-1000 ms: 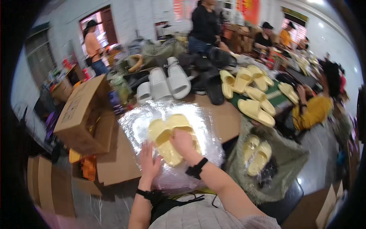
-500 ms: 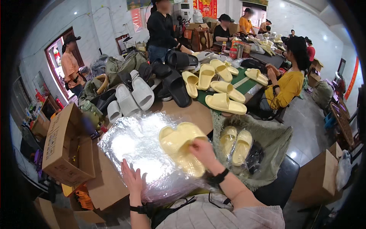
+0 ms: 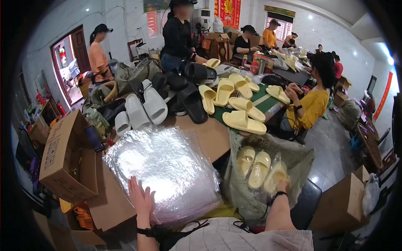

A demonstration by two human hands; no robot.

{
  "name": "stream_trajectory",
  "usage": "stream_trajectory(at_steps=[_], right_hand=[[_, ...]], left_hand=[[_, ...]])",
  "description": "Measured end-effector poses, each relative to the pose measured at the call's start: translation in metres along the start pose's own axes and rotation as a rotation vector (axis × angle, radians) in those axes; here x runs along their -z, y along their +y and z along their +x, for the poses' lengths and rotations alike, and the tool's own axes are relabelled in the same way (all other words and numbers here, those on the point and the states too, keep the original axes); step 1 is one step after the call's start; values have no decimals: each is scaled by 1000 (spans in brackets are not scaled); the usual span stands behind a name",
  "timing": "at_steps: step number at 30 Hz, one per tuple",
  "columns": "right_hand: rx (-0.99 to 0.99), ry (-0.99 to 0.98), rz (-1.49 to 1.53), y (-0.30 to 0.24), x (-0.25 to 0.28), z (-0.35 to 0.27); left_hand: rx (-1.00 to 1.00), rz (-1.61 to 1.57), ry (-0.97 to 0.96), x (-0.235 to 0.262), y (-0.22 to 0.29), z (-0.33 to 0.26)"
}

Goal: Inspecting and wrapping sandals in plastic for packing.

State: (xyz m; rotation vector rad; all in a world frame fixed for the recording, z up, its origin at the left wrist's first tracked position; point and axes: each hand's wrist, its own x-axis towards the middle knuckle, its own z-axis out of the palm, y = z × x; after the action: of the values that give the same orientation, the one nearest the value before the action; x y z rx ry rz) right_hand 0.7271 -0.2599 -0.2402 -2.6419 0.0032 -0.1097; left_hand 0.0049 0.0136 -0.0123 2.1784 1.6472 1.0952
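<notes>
— My feed opens on a room with pale walls (image 3: 125,31), with an open doorway (image 3: 66,69) at the upper left of the frame and several people across the top. What do you get lower down?

— I get a cardboard sheet (image 3: 209,136) mid-frame, and a shiny stack of clear plastic (image 3: 171,167) left of centre. I can't tell whether those are bags or flat sheets.

— And the left hand (image 3: 141,196)?

— I see it open at the lower left of centre, fingers nearly straight, laid on the stack's left edge.

— Where do you have the right hand (image 3: 284,185)?

— Low and right of centre, inside a green woven sack (image 3: 300,157). It touches the lower right side of a wrapped yellow slipper (image 3: 275,173). The fingers are too hidden for me to tell whether they are closed on it.

— How does that slipper lie?

— I make it the rightmost of three side by side in the sack; two more yellow slippers (image 3: 259,169) sit just left of it, in clear film.

— Above that I have loose yellow slippers (image 3: 243,122) on and around a green mat (image 3: 264,94), with black slippers (image 3: 191,105) left of them and white slippers (image 3: 136,112) farther left.

— My left edge shows an open cardboard box (image 3: 63,154) on its side; at the upper right, a person in a yellow top (image 3: 314,102) sits beside the mat.
</notes>
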Motion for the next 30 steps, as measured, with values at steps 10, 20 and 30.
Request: stream_trajectory(at_steps=[10,20,30], right_hand=[[402,-388,-763,-69,-20,-46],[971,-7,417,-346,120,-169],[684,-195,357,-450,72,-172]], left_hand=[[10,40,13,14,5,-8],[15,53,30,22,3,-11],[6,74,49,24,12,-11]])
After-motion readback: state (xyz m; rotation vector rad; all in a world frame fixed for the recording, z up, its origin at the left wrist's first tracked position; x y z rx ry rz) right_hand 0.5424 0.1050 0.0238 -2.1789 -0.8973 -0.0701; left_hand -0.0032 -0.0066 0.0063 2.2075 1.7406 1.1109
